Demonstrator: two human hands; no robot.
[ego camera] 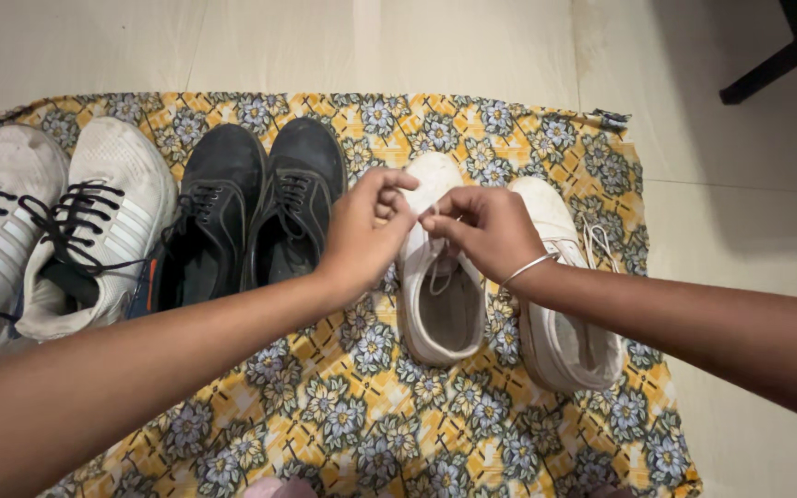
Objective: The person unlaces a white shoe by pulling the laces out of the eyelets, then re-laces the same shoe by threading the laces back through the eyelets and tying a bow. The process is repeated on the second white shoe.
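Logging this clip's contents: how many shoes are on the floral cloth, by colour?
White shoes with black laces: 2
Black shoes: 2
All-white shoes: 2, with the left hand and right hand pinching the lace of one
Total: 6 on the cloth

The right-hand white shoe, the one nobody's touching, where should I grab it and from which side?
Take the white shoe at its heel collar, coming from above on the near side. Its opening faces up and toward the wearer, so fingers can hook inside the rim with a thumb behind the heel. The right hand and its forearm cross the toe end, and loose laces trail there.
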